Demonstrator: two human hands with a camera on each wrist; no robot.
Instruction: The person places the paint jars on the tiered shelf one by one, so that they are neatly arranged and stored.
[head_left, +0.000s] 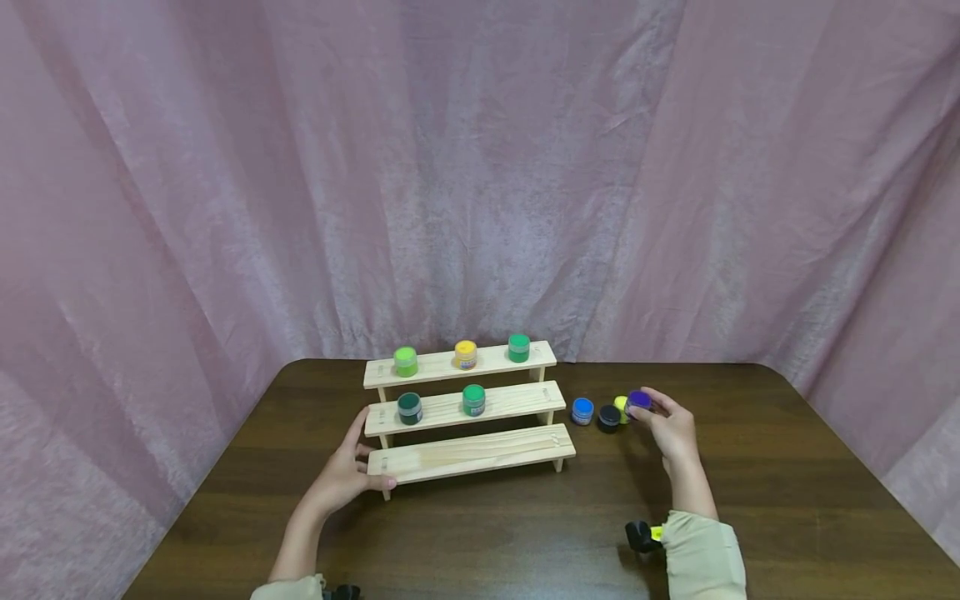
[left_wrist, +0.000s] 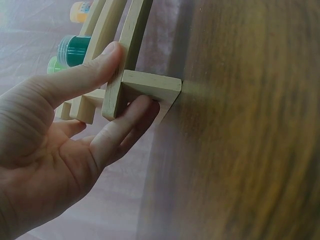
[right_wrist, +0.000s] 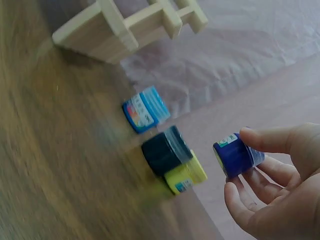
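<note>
My left hand (head_left: 347,473) grips the left end of a three-tier wooden rack (head_left: 480,452), thumb on the lowest shelf and fingers at its side support. In the right wrist view, my right hand (right_wrist: 287,182) pinches a dark blue-purple paint jar (right_wrist: 234,156) between thumb and fingers, raised off the table. Close to it on the table stand a black jar (head_left: 609,418), a yellow jar (head_left: 621,405) partly hidden in the head view, and a blue jar (head_left: 582,411). On the middle shelf are a dark green jar (head_left: 409,408) and a green jar (head_left: 474,400).
The top shelf bears a light green jar (head_left: 406,362), an orange-yellow jar (head_left: 465,355) and another green jar (head_left: 519,348). All of this stands on a brown wooden table (head_left: 510,533). A pink curtain (head_left: 480,183) hangs behind the table's back edge.
</note>
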